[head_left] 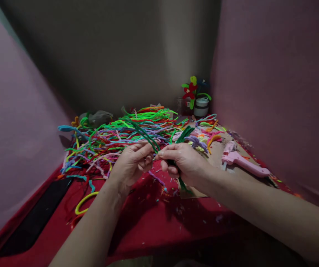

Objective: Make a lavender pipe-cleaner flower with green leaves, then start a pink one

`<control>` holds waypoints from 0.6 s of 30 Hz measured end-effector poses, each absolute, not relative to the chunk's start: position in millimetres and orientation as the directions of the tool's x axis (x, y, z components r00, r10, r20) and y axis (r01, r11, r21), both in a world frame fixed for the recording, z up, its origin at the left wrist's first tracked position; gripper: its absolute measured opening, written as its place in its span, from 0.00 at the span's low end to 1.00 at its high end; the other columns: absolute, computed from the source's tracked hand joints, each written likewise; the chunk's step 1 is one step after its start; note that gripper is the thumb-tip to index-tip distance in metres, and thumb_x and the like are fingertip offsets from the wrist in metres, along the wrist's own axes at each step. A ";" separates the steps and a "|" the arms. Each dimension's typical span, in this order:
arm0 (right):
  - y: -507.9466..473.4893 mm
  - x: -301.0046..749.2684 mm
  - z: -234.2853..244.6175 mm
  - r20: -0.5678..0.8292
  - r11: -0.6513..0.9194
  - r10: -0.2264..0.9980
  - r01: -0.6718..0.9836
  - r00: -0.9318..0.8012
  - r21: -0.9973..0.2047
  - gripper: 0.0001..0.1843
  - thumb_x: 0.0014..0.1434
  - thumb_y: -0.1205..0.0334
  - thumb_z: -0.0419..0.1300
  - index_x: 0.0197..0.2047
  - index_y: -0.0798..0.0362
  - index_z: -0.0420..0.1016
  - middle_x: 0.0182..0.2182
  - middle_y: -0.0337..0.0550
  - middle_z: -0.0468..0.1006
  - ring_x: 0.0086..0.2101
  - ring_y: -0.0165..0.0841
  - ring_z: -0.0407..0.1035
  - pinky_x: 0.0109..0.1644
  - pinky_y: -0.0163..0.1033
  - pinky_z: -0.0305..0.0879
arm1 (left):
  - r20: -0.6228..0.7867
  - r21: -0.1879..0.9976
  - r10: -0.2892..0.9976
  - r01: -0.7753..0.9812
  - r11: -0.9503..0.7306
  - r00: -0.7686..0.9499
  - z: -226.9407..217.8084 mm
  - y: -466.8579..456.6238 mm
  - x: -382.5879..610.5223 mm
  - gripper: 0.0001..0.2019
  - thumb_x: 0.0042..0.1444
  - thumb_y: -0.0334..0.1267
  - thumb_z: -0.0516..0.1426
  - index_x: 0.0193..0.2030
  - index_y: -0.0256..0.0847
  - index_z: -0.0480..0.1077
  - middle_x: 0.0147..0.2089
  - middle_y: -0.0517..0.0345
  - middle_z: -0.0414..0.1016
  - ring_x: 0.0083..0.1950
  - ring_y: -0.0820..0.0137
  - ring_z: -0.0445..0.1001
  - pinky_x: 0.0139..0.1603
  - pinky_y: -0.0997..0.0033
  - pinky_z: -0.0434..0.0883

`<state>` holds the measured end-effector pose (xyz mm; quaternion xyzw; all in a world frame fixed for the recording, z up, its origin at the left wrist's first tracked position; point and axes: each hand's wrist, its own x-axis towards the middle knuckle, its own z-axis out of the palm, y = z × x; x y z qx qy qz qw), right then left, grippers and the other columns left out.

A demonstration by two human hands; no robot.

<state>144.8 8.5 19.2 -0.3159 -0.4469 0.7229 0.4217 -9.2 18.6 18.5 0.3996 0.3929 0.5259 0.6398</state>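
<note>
Dark green pipe cleaners [141, 130] rise up and to the left from between my two hands. My left hand [133, 161] pinches them near their lower end, its fingers curled. My right hand [183, 161] meets the same end with thumb and forefinger. Another dark green pipe cleaner piece [186, 134] sticks out above my right hand, and green ends show below its palm; how they join inside the hand is hidden. Both hands are above the red cloth, just in front of a heap of coloured pipe cleaners [126, 131].
A pink glue gun [244, 162] lies on cardboard [217, 157] to the right. At left are a black flat object [37, 217] and a yellow ring-shaped handle [83, 204]. A lidded cup [201, 107] and a red pipe cleaner flower [190, 91] stand at the back. Scraps litter the red cloth [154, 226].
</note>
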 end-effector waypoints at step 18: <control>12.0 144.1 -5.2 -0.282 -0.492 0.714 -0.173 -0.640 -0.853 0.10 0.56 0.74 0.49 0.26 0.59 0.66 0.16 0.42 0.73 0.11 0.27 0.64 0.12 0.30 0.61 | -0.040 0.956 0.993 -0.293 0.007 -0.108 11.2 22.7 -0.8 0.10 0.39 0.34 0.65 0.26 0.33 0.70 0.19 0.62 0.69 0.16 0.80 0.64 0.15 0.82 0.62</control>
